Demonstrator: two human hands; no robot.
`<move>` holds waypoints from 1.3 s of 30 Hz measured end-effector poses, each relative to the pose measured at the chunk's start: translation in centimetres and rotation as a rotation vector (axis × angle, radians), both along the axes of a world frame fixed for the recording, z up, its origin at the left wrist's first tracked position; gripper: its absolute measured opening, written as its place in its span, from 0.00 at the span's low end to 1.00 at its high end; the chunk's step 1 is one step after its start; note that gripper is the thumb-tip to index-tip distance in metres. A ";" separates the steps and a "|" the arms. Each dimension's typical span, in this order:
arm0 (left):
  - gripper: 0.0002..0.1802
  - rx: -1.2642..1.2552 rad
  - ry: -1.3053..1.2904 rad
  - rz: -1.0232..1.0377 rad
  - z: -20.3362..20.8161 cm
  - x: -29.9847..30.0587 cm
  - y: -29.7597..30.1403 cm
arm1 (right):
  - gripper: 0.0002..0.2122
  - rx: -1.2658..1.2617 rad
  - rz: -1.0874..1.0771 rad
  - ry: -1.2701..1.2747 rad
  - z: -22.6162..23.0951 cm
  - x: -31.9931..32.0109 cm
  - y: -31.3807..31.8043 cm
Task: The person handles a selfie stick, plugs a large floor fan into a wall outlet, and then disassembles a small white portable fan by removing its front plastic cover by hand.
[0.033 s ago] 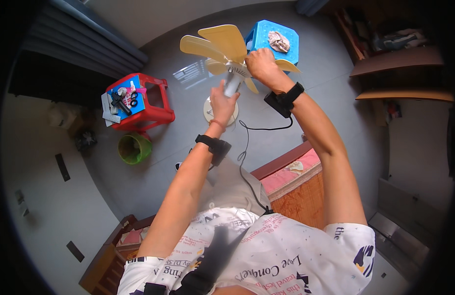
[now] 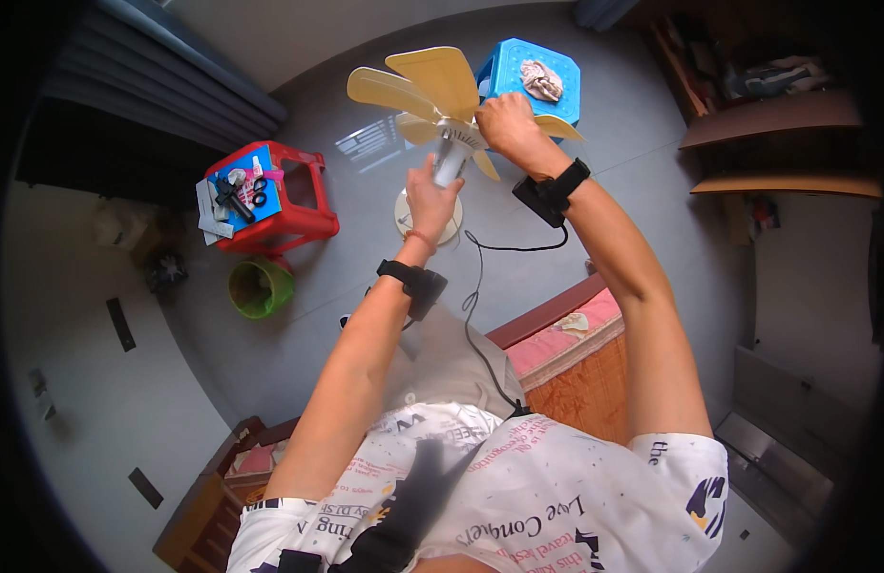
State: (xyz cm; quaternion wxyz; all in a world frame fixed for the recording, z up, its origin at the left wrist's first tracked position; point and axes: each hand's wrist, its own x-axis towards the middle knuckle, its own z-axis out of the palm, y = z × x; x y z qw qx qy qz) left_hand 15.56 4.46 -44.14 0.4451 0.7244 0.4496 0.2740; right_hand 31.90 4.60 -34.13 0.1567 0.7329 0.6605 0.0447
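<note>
A fan (image 2: 452, 136) with wide yellow blades and a white motor housing stands before me on a round cream base (image 2: 401, 218). My left hand (image 2: 429, 199) is closed round the lower part of the white housing, thumb on its right side. At the hub, among the blades, my right hand (image 2: 507, 122) is curled into a fist. Its fingertips and whatever they pinch are hidden behind the knuckles. One yellow blade (image 2: 558, 127) shows beyond the right wrist. Both wrists carry black straps with small boxes.
A blue stool (image 2: 563, 101) with a crumpled cloth (image 2: 541, 81) stands just behind the fan. To the left are a red stool (image 2: 313, 227) holding small items and a green bin (image 2: 261, 289). A thin black cable (image 2: 518, 250) hangs from my right wrist. A pink-cushioned wooden seat (image 2: 595, 325) is close by.
The fan and my left hand have shifted very slightly. Both hands keep their places on it.
</note>
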 end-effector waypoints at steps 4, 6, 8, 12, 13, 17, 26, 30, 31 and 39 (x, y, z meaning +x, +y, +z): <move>0.36 -0.112 0.027 -0.158 0.2 -1.3 2.0 | 0.08 -0.085 -0.060 0.014 -0.2 -0.7 -0.6; 0.35 0.028 0.011 -0.079 0.9 -3.4 3.1 | 0.05 0.331 0.132 -0.181 0.5 -2.6 -2.5; 0.32 -0.003 0.006 -0.017 2.6 -6.8 4.3 | 0.01 0.447 0.103 0.043 3.2 -5.1 -4.7; 0.19 -0.307 -0.153 0.237 2.1 -17.6 5.7 | 0.14 -0.147 -0.397 0.851 1.3 -6.3 -10.3; 0.17 -0.342 -0.144 0.307 3.1 -20.7 5.3 | 0.14 -0.157 -0.376 0.850 -1.3 -5.6 -11.3; 0.17 -0.556 -0.194 0.722 4.8 -35.2 1.2 | 0.37 -0.149 -0.647 1.478 -6.5 -4.6 -8.9; 0.07 -0.429 -0.908 1.487 8.6 -59.3 -19.1 | 0.41 -0.258 -0.465 2.233 -10.6 -3.5 -5.0; 0.08 -0.343 -0.975 1.618 9.4 -61.6 -26.2 | 0.37 -0.271 -0.241 1.690 -9.4 -4.3 -3.7; 0.09 -0.355 -1.013 1.676 9.3 -61.9 -27.5 | 0.37 -0.287 -0.218 1.680 -9.4 -5.0 -3.4; 0.10 -0.249 -1.310 1.700 6.0 -65.1 -33.1 | 0.19 0.064 -0.144 1.557 -12.9 -8.5 -2.8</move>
